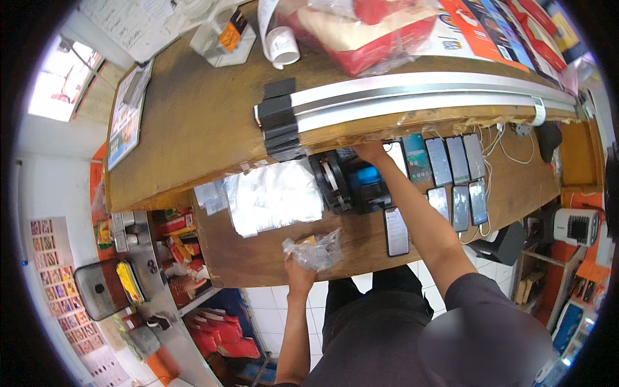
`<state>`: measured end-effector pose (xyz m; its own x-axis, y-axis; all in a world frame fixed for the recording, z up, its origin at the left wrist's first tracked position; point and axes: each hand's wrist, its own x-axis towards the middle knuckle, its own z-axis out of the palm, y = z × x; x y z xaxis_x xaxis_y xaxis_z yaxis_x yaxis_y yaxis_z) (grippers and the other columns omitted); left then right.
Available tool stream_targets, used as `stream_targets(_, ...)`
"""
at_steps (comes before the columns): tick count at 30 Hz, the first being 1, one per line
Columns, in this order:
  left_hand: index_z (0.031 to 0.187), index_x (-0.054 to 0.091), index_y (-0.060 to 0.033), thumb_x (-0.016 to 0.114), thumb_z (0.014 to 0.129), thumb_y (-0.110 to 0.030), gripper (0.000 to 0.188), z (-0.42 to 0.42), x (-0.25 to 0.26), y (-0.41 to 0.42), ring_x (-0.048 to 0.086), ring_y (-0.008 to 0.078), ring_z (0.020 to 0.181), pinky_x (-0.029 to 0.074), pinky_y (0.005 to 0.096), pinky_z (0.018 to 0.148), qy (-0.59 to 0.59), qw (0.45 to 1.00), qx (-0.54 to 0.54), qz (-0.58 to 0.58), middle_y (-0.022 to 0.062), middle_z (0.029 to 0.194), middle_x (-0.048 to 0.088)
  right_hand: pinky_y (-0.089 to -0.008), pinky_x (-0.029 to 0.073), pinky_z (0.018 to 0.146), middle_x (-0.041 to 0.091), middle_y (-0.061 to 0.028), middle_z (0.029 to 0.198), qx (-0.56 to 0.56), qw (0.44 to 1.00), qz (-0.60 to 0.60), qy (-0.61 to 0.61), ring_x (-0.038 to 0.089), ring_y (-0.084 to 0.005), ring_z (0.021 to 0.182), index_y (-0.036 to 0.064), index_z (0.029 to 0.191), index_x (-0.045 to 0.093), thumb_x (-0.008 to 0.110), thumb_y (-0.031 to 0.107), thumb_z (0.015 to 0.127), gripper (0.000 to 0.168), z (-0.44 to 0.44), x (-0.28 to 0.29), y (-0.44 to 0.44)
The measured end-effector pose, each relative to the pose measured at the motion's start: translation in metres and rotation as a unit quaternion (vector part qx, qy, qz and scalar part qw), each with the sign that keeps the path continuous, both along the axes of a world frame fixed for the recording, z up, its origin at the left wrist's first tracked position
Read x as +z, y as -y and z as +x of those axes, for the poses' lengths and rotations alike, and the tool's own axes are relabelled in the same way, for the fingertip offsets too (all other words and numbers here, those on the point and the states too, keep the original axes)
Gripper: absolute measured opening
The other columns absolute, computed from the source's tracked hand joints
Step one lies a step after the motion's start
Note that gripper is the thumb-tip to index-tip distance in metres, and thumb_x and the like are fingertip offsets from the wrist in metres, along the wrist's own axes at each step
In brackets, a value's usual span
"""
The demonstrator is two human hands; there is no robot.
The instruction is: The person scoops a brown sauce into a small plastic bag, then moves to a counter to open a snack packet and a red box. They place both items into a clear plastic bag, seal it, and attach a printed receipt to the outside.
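My left hand (300,276) grips a crumpled clear plastic bag (320,251) at the front edge of the wooden desk (251,263). Something orange-yellow shows through the bag. Stretched forward, my right hand (372,152) reaches to the underside edge of the raised wooden counter (184,116). Its fingertips are hidden there, so whether it holds anything is unclear. Just below it stand black desktop devices, perhaps tape dispensers: one with a pale roll (331,175), another with a blue part (367,176). A stack of clear plastic bags (275,198) lies left of them.
Several smartphones (440,162) lie in rows at the right, with white charging cables (493,145) beside them. Another phone (397,232) rests near the front edge. Above, a metal rail (416,94) runs along the counter edge. Red goods (220,334) fill shelves at the left.
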<state>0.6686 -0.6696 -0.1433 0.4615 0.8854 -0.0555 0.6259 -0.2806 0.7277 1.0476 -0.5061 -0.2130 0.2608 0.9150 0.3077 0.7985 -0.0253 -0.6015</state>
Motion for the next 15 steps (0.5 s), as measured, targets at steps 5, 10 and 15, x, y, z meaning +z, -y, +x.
stream_targets(5, 0.097, 0.071, -0.0019, 0.076, 0.076, -0.006, 0.022, -0.051, -0.041, 0.005, 0.065, 0.0354, 0.095, 0.05, 0.0463, 0.085, 0.034, 0.994, -0.1, -0.027, 0.0155, 0.103, 0.069, -0.0314, 0.054, 0.065, 0.07, -0.0091, 0.08, 0.042, 0.925, -0.004, -0.376, 0.066, -0.0138, 0.067, -0.002, 0.121, 0.06, 0.058, -0.007, 0.086, 0.035, -0.051, 0.049, 0.089)
stream_targets(10, 0.106, 0.07, -0.0009, 0.077, 0.083, -0.016, 0.029, -0.065, -0.037, 0.017, 0.065, 0.0345, 0.101, 0.047, 0.0472, 0.095, 0.021, 0.998, -0.015, -0.055, 0.0164, 0.107, 0.07, -0.0339, 0.057, 0.062, 0.069, -0.0082, 0.075, 0.027, 0.807, -0.153, -0.569, 0.072, -0.0181, 0.069, -0.001, 0.113, 0.06, 0.062, -0.006, 0.08, 0.034, -0.168, 0.052, 0.165)
stream_targets(15, 0.12, 0.065, -0.0019, 0.076, 0.086, -0.027, 0.043, -0.062, -0.098, 0.005, 0.062, 0.0351, 0.111, 0.043, 0.0469, 0.103, 0.023, 0.997, -0.037, -0.07, 0.0158, 0.119, 0.068, -0.0298, 0.056, 0.062, 0.073, -0.0074, 0.076, -0.132, 0.892, -0.077, -0.425, 0.07, -0.0128, 0.067, 0.003, 0.083, 0.071, 0.071, 0.007, 0.084, 0.004, -0.222, -0.005, 0.204)
